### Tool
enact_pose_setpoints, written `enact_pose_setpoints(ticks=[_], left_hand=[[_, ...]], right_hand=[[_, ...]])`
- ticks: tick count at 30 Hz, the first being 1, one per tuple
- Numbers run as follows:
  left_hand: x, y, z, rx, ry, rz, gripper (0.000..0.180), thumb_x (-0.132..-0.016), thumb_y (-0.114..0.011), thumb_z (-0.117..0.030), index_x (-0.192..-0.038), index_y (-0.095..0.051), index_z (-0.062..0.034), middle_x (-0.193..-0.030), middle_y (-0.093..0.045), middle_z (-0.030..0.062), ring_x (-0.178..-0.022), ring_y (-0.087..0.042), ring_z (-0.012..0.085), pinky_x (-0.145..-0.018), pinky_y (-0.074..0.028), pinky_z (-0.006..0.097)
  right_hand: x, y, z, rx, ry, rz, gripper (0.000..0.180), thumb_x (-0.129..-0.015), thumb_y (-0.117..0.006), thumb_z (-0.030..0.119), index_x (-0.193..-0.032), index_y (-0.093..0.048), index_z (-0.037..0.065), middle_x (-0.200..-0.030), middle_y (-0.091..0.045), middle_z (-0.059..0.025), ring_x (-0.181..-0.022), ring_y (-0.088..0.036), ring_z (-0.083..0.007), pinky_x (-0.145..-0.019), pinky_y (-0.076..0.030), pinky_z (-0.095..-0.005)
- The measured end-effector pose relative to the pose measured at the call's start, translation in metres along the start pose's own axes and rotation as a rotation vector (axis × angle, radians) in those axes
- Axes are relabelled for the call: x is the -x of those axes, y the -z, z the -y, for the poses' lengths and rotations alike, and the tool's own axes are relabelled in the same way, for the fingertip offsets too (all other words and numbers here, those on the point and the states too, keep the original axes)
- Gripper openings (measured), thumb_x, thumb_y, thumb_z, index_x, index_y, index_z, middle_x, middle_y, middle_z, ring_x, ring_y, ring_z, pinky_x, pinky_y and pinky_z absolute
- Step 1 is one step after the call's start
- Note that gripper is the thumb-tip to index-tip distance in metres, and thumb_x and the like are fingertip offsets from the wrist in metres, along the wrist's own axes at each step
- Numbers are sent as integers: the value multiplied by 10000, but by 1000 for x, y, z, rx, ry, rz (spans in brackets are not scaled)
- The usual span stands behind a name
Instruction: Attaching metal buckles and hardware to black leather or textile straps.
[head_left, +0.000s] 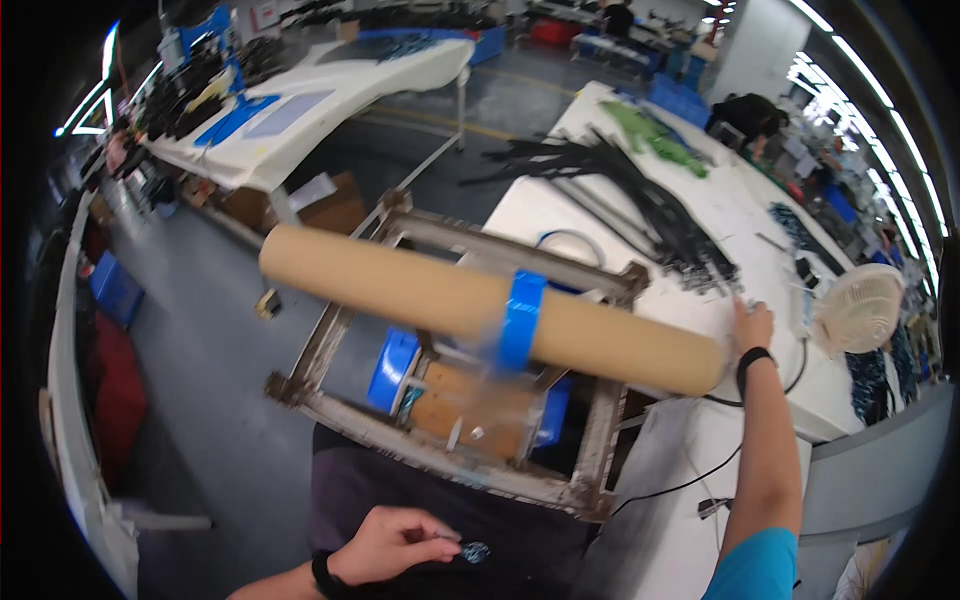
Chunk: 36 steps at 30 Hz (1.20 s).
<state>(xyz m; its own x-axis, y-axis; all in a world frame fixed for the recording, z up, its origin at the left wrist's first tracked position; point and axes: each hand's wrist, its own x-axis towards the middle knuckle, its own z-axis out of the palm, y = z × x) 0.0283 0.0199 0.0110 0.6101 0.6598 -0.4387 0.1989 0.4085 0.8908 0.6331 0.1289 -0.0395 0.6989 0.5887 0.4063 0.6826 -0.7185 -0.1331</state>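
Note:
Low in the view, above my dark-clothed lap, my left hand (395,545) pinches a small dark-blue and white patterned piece (475,552) between thumb and fingers. My right arm stretches far out to the right. At its end my right hand (753,326) is at the white table, right by the near ends of a bundle of black straps (650,195). Its fingers look curled, and what they hold, if anything, is too small to make out. A long brown cardboard tube (400,285), wrapped in blue tape (522,315), lies across a worn metal frame (440,460) in front of me.
Inside the frame are a brown board (470,405) and blue bins (393,368). The white table (760,230) carries green material (655,135) and a pale fan (862,308). A black cable (680,487) runs below my right arm. Another white table (300,115) stands far left.

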Motion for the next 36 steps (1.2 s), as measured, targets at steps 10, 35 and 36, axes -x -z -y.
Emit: enact_pose_setpoints(ticks=[10,35,36], left_hand=[[-3,2,8,274,-68,30,147,-806,-702,-6,-941,-649,16,-892,-662,57,-802,-612,62,-677,-497,198],[13,-2,7,224,-84,79,162,-851,-683,-101,-984,-658,-10,-842,-658,-14,-722,-545,1,-625,-440,169],[15,-2,7,235,-77,65,157,-852,-683,-103,-975,-657,-9,-842,-658,-14,-723,-546,1,-626,-441,169]], right_hand=[[-54,-27,-78,-53,215,95,232,-800,-496,129,-941,-542,-49,-847,-612,-250,-807,-600,-376,-720,-475,-417],[333,207,171,-946,767,1188,176,-890,-584,176,-839,-544,12,-682,-569,-128,-635,-578,-312,-569,-448,-358],[333,209,172,-948,763,1193,178,-894,-581,180,-842,-546,13,-679,-567,-129,-628,-576,-308,-570,-447,-354]])
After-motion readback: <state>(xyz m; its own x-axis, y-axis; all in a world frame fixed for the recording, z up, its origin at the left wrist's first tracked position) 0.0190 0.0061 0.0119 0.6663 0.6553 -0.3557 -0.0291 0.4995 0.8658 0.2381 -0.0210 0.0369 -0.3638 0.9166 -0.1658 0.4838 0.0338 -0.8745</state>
